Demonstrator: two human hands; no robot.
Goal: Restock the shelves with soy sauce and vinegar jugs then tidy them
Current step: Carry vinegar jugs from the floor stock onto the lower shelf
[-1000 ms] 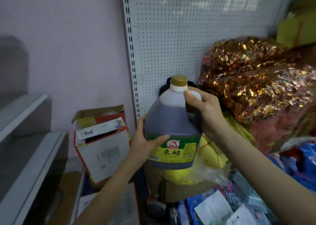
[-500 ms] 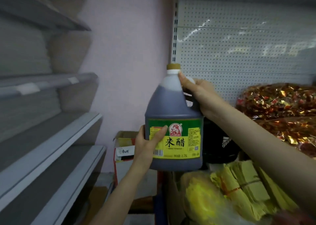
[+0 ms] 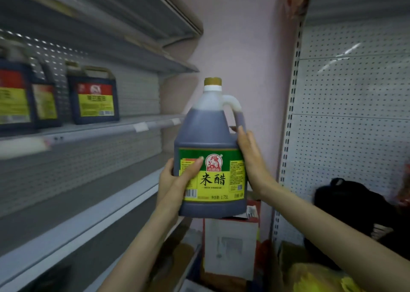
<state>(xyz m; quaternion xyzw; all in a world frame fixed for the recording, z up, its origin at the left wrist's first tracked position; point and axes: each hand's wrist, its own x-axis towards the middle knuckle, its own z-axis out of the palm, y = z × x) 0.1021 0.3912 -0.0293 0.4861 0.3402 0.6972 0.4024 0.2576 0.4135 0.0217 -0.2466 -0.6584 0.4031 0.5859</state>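
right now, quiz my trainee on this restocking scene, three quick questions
1. True or false: the rice vinegar jug is set down with no hand on it.
2. The right hand is: A) wrapped round the handle, B) flat against the jug's side, C) off the jug.
3. Fill in: the dark jugs standing on the shelf are to the held jug's ____.

Key
1. False: it is held up in the air, and the left hand grips it with the thumb across the label.
2. B
3. left
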